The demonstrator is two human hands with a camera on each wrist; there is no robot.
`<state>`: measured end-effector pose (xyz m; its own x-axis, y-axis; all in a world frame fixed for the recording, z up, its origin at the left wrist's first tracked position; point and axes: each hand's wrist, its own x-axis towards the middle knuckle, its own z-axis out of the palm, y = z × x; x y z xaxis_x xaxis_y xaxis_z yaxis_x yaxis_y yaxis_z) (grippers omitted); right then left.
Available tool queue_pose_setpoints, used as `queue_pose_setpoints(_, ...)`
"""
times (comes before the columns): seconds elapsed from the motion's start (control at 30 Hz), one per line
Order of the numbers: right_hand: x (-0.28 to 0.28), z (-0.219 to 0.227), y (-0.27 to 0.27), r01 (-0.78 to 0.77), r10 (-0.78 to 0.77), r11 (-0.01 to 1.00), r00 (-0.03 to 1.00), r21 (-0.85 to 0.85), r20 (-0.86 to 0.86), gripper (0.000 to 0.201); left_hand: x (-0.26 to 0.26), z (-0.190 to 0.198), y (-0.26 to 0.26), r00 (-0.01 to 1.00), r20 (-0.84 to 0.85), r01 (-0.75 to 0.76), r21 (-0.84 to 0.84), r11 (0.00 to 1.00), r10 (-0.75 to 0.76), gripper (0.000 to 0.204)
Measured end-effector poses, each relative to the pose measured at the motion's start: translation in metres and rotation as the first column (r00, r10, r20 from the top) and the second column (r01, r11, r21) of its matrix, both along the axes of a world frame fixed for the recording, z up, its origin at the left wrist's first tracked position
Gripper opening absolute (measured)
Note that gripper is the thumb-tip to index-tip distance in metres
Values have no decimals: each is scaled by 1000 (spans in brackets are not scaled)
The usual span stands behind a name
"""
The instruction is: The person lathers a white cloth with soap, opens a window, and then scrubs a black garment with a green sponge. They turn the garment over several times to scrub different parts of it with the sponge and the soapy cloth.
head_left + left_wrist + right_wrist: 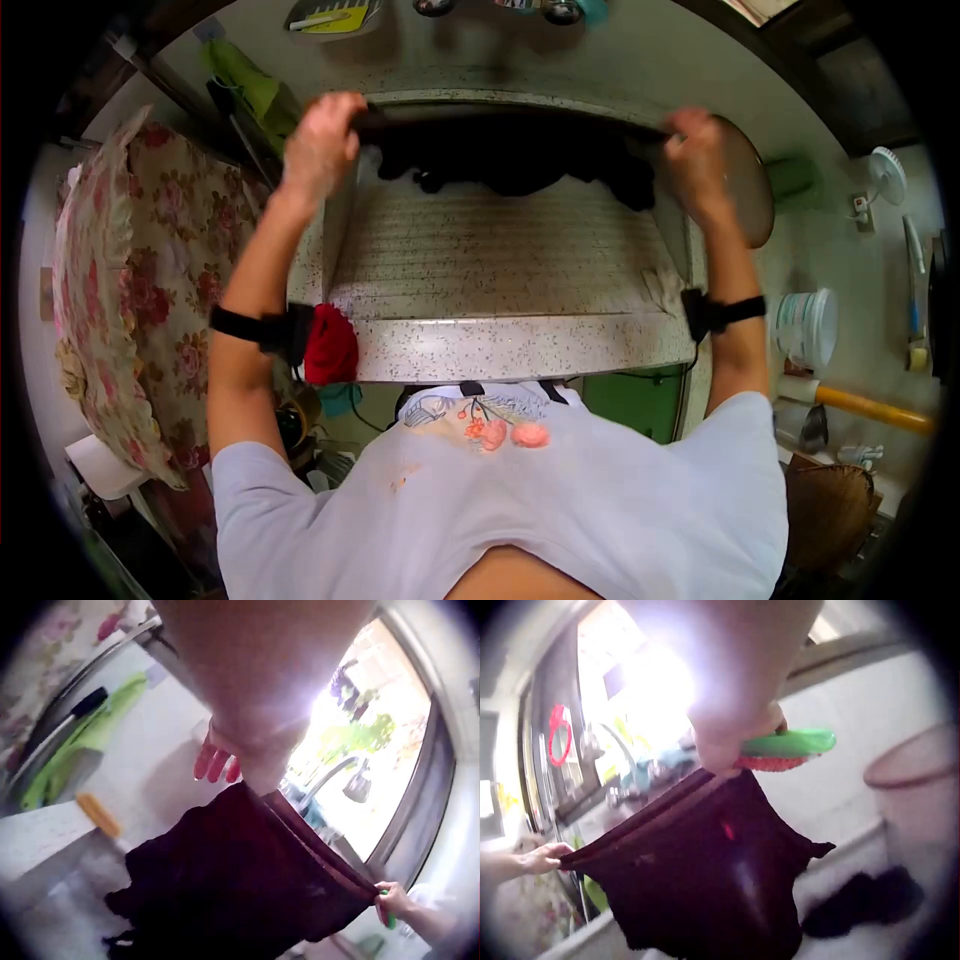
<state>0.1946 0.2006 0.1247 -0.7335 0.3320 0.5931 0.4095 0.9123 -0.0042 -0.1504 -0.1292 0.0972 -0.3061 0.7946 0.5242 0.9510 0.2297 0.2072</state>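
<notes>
A dark garment (520, 150) is stretched by its top edge between the two hands, over a speckled washing basin (500, 350). The left hand (325, 150) grips one corner; in the left wrist view some fingers (216, 763) show beside the cloth (217, 877). At the other corner the right hand (697, 160) grips the edge. Seen from the right wrist, the right hand (727, 739) also holds a green brush (791, 742) with red bristles, while the cloth (705, 862) hangs below it. Part of each grip is hidden.
Another dark cloth (866, 900) lies in the basin. Red cloth (331, 345) sits at its front left corner. A round tub (745, 185) stands at the right, a flowered cover (170, 280) hangs at the left, and a tap (330, 776) is near the window.
</notes>
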Motion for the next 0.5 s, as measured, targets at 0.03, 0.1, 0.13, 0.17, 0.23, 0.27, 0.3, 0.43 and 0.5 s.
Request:
queue_pose_setpoints(0.03, 10, -50, 4, -45, 76, 972, 989, -233, 126, 12, -1, -38, -9, 999, 31, 47, -160, 986, -43, 23)
queue_pose_setpoints(0.1, 25, -169, -15, 249, -38, 929, 802, -275, 597, 19, 9, -125, -39, 995, 70, 99, -416, 904, -77, 23)
queue_pose_setpoints(0.13, 29, -211, -34, 320, 65, 890, 615, -324, 786, 22, 22, -149, -45, 977, 210, 139, -722, 678, 24, 26)
queue_pose_setpoints(0.17, 29, -217, -56, 331, 154, 850, 589, -411, 793, 22, 35, -162, -50, 961, 268, 205, -857, 473, 69, 28)
queue_pose_setpoints(0.23, 21, -221, -77, 358, 327, 746, 537, -561, 777, 21, 16, -214, -55, 946, 278, 196, -899, 393, 164, 38)
queue_pose_setpoints(0.27, 8, -218, -61, 354, 253, 763, 607, -541, 753, 21, 1, -221, -47, 948, 254, 127, -856, 501, 193, 37)
queue_pose_setpoints(0.3, -4, -211, -42, 357, 182, 773, 668, -525, 722, 21, -11, -224, -39, 945, 237, 61, -803, 593, 224, 35)
queue_pose_setpoints(0.43, -46, -157, 11, 223, -70, 880, 934, -419, 351, 22, -31, -132, 20, 800, 495, -95, -453, 887, 339, 32)
queue_pose_setpoints(0.5, -60, -146, 28, 18, 13, 982, 987, -191, 163, 23, -55, -136, 37, 992, 120, 21, -371, 928, 26, 34)
